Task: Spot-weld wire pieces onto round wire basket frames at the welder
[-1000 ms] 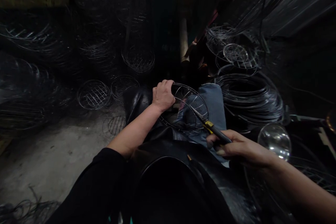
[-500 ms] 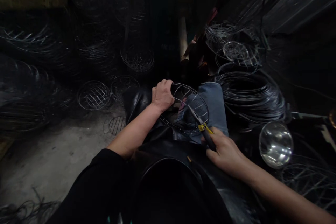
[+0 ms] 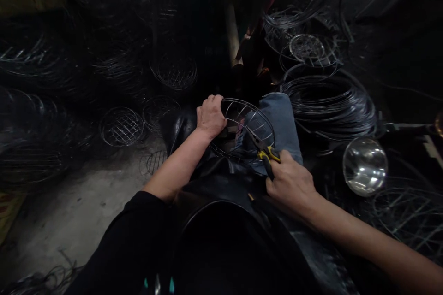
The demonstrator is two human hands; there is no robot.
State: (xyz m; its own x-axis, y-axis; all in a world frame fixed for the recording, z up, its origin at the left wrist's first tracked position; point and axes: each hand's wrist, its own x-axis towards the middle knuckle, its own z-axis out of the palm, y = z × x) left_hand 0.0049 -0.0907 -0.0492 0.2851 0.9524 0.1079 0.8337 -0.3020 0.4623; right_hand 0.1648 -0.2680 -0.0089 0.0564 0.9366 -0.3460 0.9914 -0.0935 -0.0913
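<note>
At the bottom centre of the frame, nearest the camera, is a black apron [image 3: 214, 189]. Just above and right of it, the right hand [image 3: 292, 182] has its fingers wrapped around the handles of yellow-and-black pliers [image 3: 265, 152], with little gap left between fingers and palm. The pliers point up and left, their tips at a wire of the round wire frame [image 3: 265, 117]; whether they grip it, I cannot tell. That frame sits tilted at the centre of the picture, above the lap, and the left hand [image 3: 211, 117] has its fingers curled tightly over its upper-left rim. The left wrist and the pliers hide parts of it, and blue cloth [image 3: 282, 120] lies behind its right side.

To the lower right is tangled wire [image 3: 408, 216], with a shiny metal bowl [image 3: 365, 166] just above it. At the left, bare floor [image 3: 93, 203] shows beside the left forearm, and a round wire grid [image 3: 122, 126] lies farther up. A thick wire coil [image 3: 332, 110] fills the right of centre; beyond it, at the upper right, are more wire rings [image 3: 308, 48]. A pale pole [image 3: 232, 37] stands at the upper centre, its surroundings too dark to make out
</note>
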